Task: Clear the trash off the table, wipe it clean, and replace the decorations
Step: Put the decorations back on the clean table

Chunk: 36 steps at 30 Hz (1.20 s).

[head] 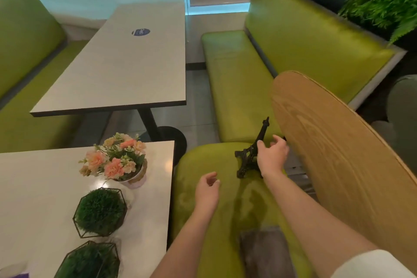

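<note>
The fingers (274,140) of our right hand (272,156) are spread and loosely curved just beside the small black tower model (249,156), which stands on the green bench seat (203,187) and not yet on the worktop (45,187); whether the thumb already touches the model we cannot tell, but no grip is closed on it. Our left hand (207,189) hangs over the seat with fingers relaxed, holding nothing. On the worktop stand the pink flower pot (117,160) and two green moss balls in wire frames (100,212), near its right edge. We judge the risks as follows: the model is tall on a narrow base and rests on soft cushion, so a sideways nudge could tip it; the wooden chair back (338,153) crowds the hand; and carrying the model across could brush the flowers.
</note>
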{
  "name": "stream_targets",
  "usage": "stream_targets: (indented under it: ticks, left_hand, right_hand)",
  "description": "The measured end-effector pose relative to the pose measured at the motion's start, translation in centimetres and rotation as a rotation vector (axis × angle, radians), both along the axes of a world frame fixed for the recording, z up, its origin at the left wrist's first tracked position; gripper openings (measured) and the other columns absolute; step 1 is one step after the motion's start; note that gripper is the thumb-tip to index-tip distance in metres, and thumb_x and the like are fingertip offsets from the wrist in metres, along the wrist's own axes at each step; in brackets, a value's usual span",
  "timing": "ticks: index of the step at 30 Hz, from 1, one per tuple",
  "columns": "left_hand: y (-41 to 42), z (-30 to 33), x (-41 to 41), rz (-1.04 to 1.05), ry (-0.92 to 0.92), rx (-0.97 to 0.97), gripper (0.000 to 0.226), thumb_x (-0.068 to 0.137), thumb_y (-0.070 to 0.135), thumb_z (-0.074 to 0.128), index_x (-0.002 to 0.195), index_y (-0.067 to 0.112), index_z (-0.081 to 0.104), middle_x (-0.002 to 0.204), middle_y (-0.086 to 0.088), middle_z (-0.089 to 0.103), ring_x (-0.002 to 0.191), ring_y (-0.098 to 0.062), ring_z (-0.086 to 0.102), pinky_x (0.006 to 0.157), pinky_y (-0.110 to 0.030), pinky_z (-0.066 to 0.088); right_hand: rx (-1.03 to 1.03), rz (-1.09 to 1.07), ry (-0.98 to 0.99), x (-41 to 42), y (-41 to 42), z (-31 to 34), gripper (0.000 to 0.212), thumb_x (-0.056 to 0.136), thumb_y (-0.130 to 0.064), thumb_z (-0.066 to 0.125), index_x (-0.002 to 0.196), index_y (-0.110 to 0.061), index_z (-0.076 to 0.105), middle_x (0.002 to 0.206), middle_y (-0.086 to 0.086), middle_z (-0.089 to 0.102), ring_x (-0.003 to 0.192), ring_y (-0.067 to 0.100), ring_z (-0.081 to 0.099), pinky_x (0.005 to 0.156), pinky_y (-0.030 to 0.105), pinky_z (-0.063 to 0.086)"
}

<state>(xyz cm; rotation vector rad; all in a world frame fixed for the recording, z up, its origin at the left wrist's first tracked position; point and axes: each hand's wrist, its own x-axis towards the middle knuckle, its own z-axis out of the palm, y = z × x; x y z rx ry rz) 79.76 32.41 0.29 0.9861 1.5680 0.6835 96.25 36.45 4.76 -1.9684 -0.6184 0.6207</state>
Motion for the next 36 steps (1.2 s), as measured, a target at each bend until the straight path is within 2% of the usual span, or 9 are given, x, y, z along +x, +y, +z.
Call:
stream_targets:
  ticks: [4,8,12,16,20,23,25,29,36]
  left_hand:
    - [-0.3,0.2,1.0,-0.085,0.018,0.041,0.028,0.099,0.016,0.051,0.127,0.02,0.055,0.115,0.008,0.057,0.102,-0.005,0.052,0.075,-0.011,0.04]
    - [-0.7,0.2,0.4,-0.081,0.024,0.065,0.027,0.099,0.016,0.051,0.125,0.023,0.057,0.114,0.01,0.058,0.103,-0.004,0.053,0.081,-0.014,0.041]
    - [-1.1,0.5,-0.6,-0.053,0.045,0.119,0.023,0.099,0.016,0.053,0.119,0.026,0.059,0.113,0.01,0.06,0.099,-0.002,0.055,0.072,-0.01,0.044]
    - [-1.3,1.3,-2.0,-0.025,0.05,0.159,0.022,0.098,0.017,0.055,0.117,0.028,0.059,0.114,0.008,0.062,0.105,-0.008,0.059,0.084,-0.02,0.05]
    - [-1.8,2.2,-4.7,-0.013,0.079,0.213,0.04,0.093,0.015,0.063,0.132,0.019,0.052,0.124,0.007,0.057,0.105,-0.006,0.055,0.075,-0.011,0.048]
    - [-2.5,2.3,-6.8,0.013,0.178,0.274,0.059,0.086,0.021,0.072,0.139,0.023,0.044,0.125,0.007,0.046,0.114,-0.008,0.048,0.095,-0.021,0.045]
    - [-3.3,2.1,-8.6,0.043,0.267,0.318,0.053,0.084,0.028,0.073,0.131,0.031,0.049,0.121,0.009,0.048,0.112,-0.006,0.048,0.101,-0.029,0.045]
    - [-4.3,-0.2,-12.1,0.137,0.35,0.333,0.035,0.082,0.042,0.065,0.117,0.044,0.058,0.106,0.013,0.063,0.099,-0.005,0.06,0.086,-0.04,0.055]
    - [-6.3,-0.3,-15.4,0.283,0.333,0.306,0.026,0.092,0.025,0.065,0.116,0.029,0.056,0.109,0.006,0.055,0.095,-0.007,0.055,0.079,-0.025,0.045]
  right_hand:
    - [-0.034,0.179,-0.069,0.9,0.3,0.7,0.041,0.1,-0.023,0.052,0.14,-0.019,0.046,0.141,0.002,0.045,0.124,0.022,0.048,0.093,0.032,0.043]
    - [0.022,0.214,-0.049,0.6,-0.5,0.9,0.031,0.1,-0.022,0.052,0.13,-0.017,0.054,0.125,-0.003,0.058,0.096,0.012,0.05,0.076,0.025,0.038]
    - [0.11,0.27,-0.079,-1.2,-1.2,1.1,0.016,0.095,-0.023,0.061,0.111,-0.026,0.062,0.106,-0.006,0.065,0.087,0.009,0.058,0.066,0.026,0.042]
    - [0.179,0.384,-0.103,-4.1,-2.3,1.5,0.014,0.093,-0.028,0.063,0.106,-0.032,0.06,0.104,-0.017,0.06,0.087,0.002,0.058,0.065,0.02,0.044]
    - [0.228,0.532,-0.016,-8.6,-3.5,1.5,0.016,0.092,-0.026,0.065,0.107,-0.031,0.06,0.104,-0.016,0.062,0.087,0.0,0.058,0.073,0.021,0.05]
    - [0.182,0.687,0.002,-12.0,-4.6,1.7,0.014,0.092,-0.026,0.065,0.105,-0.029,0.062,0.1,-0.018,0.064,0.089,-0.001,0.059,0.075,0.022,0.053]
    - [0.163,0.789,0.0,-14.4,-5.4,1.8,0.012,0.091,-0.024,0.066,0.102,-0.029,0.062,0.097,-0.017,0.064,0.087,-0.002,0.059,0.075,0.022,0.054]
    - [0.192,0.911,0.041,-17.9,-6.4,1.9,0.018,0.091,-0.017,0.065,0.089,-0.034,0.06,0.09,-0.018,0.063,0.081,-0.004,0.059,0.072,0.021,0.052]
    - [0.163,1.006,0.043,-21.8,-6.9,1.1,0.012,0.092,-0.019,0.064,0.095,-0.031,0.064,0.095,-0.016,0.065,0.082,-0.001,0.061,0.071,0.025,0.054]
